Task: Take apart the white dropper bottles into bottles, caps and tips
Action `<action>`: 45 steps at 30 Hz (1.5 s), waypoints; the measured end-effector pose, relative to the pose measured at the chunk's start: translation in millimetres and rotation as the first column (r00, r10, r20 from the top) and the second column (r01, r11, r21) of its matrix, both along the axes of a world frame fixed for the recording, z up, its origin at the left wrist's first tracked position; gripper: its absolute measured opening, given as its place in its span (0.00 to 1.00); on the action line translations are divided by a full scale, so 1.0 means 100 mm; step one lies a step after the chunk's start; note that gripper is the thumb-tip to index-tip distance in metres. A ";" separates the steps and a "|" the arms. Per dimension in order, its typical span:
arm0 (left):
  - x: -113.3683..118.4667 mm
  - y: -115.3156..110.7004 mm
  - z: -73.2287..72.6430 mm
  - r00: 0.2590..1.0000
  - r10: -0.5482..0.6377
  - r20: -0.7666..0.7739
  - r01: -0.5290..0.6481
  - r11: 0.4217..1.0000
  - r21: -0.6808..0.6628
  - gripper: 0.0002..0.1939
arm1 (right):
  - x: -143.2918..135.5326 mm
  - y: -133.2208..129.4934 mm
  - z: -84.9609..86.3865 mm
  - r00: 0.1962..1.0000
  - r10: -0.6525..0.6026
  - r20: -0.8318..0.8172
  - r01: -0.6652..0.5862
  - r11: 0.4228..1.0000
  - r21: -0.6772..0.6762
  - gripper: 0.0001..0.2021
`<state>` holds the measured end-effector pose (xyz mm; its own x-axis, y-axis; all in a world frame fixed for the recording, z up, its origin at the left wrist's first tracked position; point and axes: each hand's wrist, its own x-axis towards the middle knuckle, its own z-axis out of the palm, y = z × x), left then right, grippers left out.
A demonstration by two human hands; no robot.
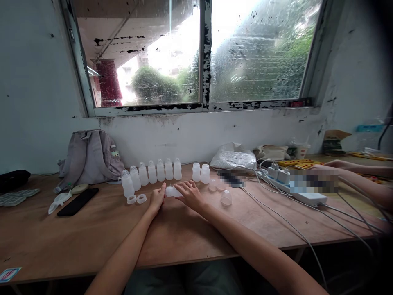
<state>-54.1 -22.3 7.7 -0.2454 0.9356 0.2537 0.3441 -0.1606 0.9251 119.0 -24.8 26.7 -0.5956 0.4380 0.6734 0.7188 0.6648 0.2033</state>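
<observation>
A translucent white bottle point(172, 191) lies on its side between my hands, its neck end toward the left. My left hand point(157, 198) pinches the neck end, and my right hand point(190, 194) is wrapped over the body. Behind them stands a row of several capped bottles point(152, 172). Two uncapped bottles point(196, 172) are upright to the right of that row. Two white rings point(141, 198) rest left of my left hand. A clear cap point(226, 198) sits on the table to the right, near some clear round pieces point(212, 186).
A grey backpack point(89, 157) and a black phone point(78, 202) are at the left. At the right are a plastic bag point(234, 157), a power strip point(308, 198) and trailing cables. Another person's forearms point(360, 178) reach in from the right over the wooden table point(172, 250).
</observation>
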 end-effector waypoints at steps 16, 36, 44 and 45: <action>0.05 -0.07 0.09 0.956 -0.232 0.179 0.202 0.964 0.171 0.16 | 0.06 0.10 -0.09 0.987 -0.018 -0.160 0.002 0.995 -0.096 0.21; 0.01 -0.03 0.08 0.843 -0.304 0.443 0.336 0.942 0.007 0.18 | 0.07 0.09 -0.02 0.984 -0.084 -0.157 0.074 0.995 -0.067 0.22; 0.11 -0.12 0.12 0.835 -0.394 0.385 0.376 0.918 0.125 0.21 | 0.00 -0.02 -0.03 0.969 -0.003 -0.248 -0.050 0.978 -0.204 0.23; 0.10 -0.12 0.13 0.830 -0.416 0.371 0.388 0.909 0.152 0.21 | -0.01 -0.02 -0.02 0.955 -0.002 -0.296 -0.085 0.956 -0.281 0.23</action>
<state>-43.7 -34.5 21.0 0.0574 0.9573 0.2833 -0.1471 -0.2726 0.9508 117.9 -26.9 24.5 -0.4158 0.6173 0.6679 0.6875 0.6941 -0.2134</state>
